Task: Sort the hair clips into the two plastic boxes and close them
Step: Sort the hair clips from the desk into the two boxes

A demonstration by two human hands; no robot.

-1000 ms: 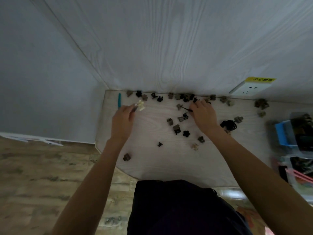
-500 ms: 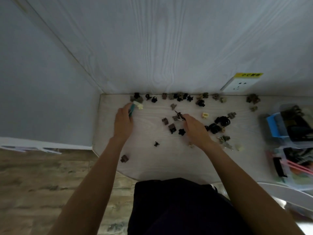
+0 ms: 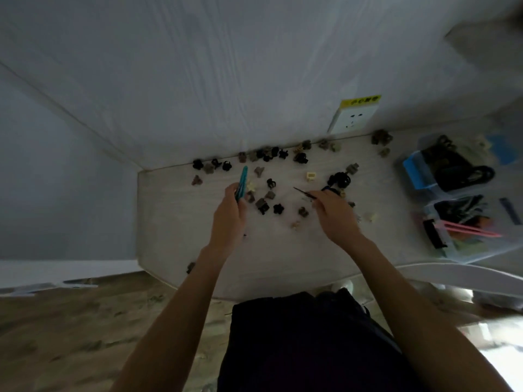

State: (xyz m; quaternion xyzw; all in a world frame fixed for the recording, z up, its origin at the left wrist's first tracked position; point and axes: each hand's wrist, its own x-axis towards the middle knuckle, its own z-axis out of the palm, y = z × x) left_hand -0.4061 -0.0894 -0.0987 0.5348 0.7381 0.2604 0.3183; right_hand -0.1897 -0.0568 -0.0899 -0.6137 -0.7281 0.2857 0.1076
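Observation:
Several small claw clips [image 3: 267,206] in black, brown and cream lie scattered over the pale table [image 3: 175,222], many along the back wall. My left hand [image 3: 227,219] holds a long teal hair clip [image 3: 242,182] lifted off the table. My right hand [image 3: 335,213] pinches a thin dark clip [image 3: 304,192] that points left. At the right stand two clear plastic boxes, both open: the far box [image 3: 418,172] with a blue latch holds dark clips, and the near box [image 3: 452,244] holds long pink and coloured clips.
A white wall socket [image 3: 352,120] with a yellow label sits above the table's back edge. A grey wall stands at the left. One brown clip [image 3: 191,267] lies near the table's front left edge. A white chair rail [image 3: 452,273] curves below the boxes.
My left hand has picked the teal clip up from the back left corner and carried it right. My right hand has drawn back towards me with the thin dark clip. The view has swung right.

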